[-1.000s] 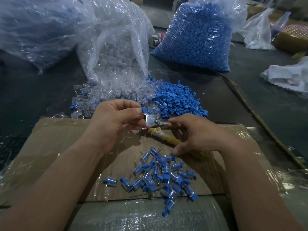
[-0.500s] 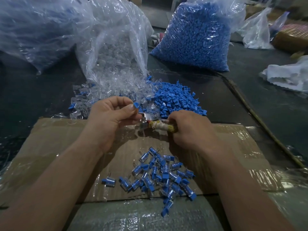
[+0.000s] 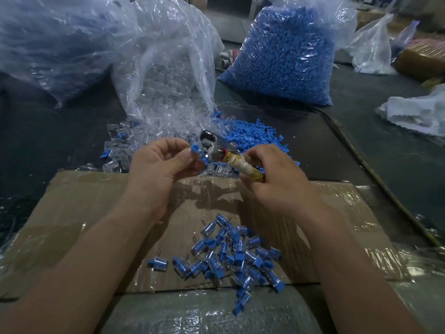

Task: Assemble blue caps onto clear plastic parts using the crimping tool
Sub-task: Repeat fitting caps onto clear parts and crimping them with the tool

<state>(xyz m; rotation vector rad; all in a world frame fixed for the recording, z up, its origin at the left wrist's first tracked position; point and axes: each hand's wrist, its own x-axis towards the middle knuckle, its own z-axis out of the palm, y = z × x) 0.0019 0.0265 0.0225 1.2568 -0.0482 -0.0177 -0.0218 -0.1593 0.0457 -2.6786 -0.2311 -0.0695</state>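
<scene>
Dark table [image 3: 385, 153], bag of blue caps [image 3: 284, 59]

Blue caps [image 3: 252, 137], clear plastic parts [image 3: 154, 131], brown taped cardboard [image 3: 96, 208]

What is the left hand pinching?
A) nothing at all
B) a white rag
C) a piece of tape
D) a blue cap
D: the left hand pinches a blue cap between thumb and finger, beside the tool that the right hand grips.
</scene>
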